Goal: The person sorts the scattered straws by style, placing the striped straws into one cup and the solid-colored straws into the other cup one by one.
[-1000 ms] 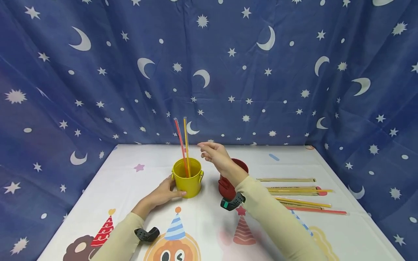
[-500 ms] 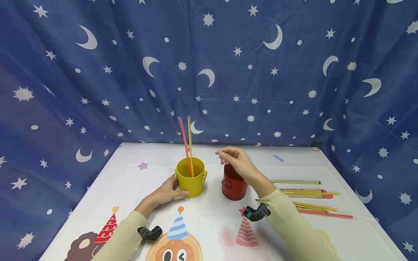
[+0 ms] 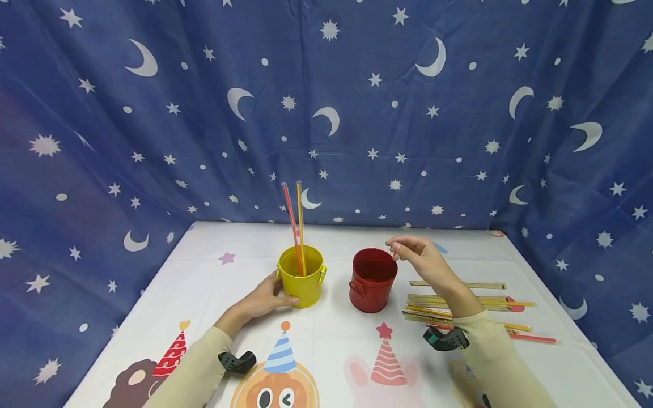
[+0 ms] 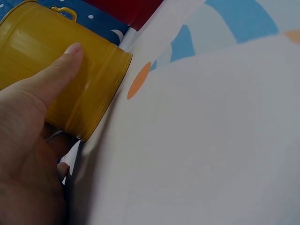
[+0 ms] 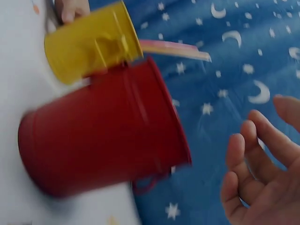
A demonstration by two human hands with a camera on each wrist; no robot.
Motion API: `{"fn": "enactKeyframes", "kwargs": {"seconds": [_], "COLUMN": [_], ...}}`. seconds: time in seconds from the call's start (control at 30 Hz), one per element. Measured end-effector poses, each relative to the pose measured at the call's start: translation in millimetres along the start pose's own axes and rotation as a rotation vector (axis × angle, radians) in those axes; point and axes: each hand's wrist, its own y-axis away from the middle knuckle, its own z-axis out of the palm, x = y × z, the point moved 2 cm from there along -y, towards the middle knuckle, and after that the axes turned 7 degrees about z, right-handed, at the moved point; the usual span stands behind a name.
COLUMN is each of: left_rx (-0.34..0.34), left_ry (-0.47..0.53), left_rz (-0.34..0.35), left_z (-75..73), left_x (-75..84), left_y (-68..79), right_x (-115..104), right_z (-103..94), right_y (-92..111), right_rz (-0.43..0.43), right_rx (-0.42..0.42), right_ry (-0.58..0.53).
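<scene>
In the head view a small yellow bucket point(image 3: 301, 292) stands upright, holding a slim red stick point(image 3: 291, 212) and a slim orange stick point(image 3: 300, 212) with clear tips. My left hand point(image 3: 260, 303) holds the bucket from its left side; the left wrist view shows the thumb point(image 4: 58, 72) across the yellow wall and fingers underneath, partly hidden. To the right stands a red bucket point(image 3: 371, 297) with nothing seen inside. My right hand point(image 3: 423, 263) hovers just right of its rim, loosely bent. In the right wrist view its fingers point(image 5: 255, 154) are apart and hold nothing.
Several long thin sticks lie on the right of the table, among them a tan wrapped one point(image 3: 479, 285), an orange one point(image 3: 517, 327) and a red one point(image 3: 533, 338). A blue star-and-moon curtain point(image 3: 357, 170) stands behind the white printed tablecloth point(image 3: 326, 362).
My right hand has moved right, from beside the yellow bucket's sticks, over the red bucket, to its right side. The left hand stays on the yellow bucket. The view shifts slightly.
</scene>
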Motion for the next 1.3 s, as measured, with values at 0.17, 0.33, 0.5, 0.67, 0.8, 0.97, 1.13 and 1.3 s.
{"fn": "enactKeyframes", "kwargs": {"seconds": [0.17,0.33,0.5,0.67,0.8,0.97,1.13,1.3], "left_rx": [-0.002,-0.015,-0.01,-0.016,-0.01,-0.01,-0.002,0.003], "left_ry": [0.007,-0.001,0.01,0.0,0.002,-0.009,-0.013,-0.015], "left_rz": [-0.006,-0.006,-0.002,-0.002,-0.01,0.005,0.005,0.017], "left_z": [-1.8,-0.5,2.2,2.6,2.3,2.4,1.7,0.9], "left_x": [0.3,2.3,3.2,3.9,2.7,0.3,1.0,-0.4], "left_y": [0.6,1.4,0.0,0.0,0.4,-1.1,-0.5,0.0], "right_x": [24,55,76,91,104,115,121,130], "right_z": [-23.8,-45.5,-66.4,-81.9,-89.2,-98.2,-107.3,-113.8], "right_y": [4,16,26,33,34,38,42,45], "right_rz": [0.004,0.051,0.09,0.152,0.186,0.154,0.151,0.193], "right_rx": [-0.039,-0.119,-0.114,-0.095,-0.118,-0.154,-0.202,-0.241], "right_ry": [0.057,0.117,0.162,0.19,0.219,0.253,0.278,0.305]}}
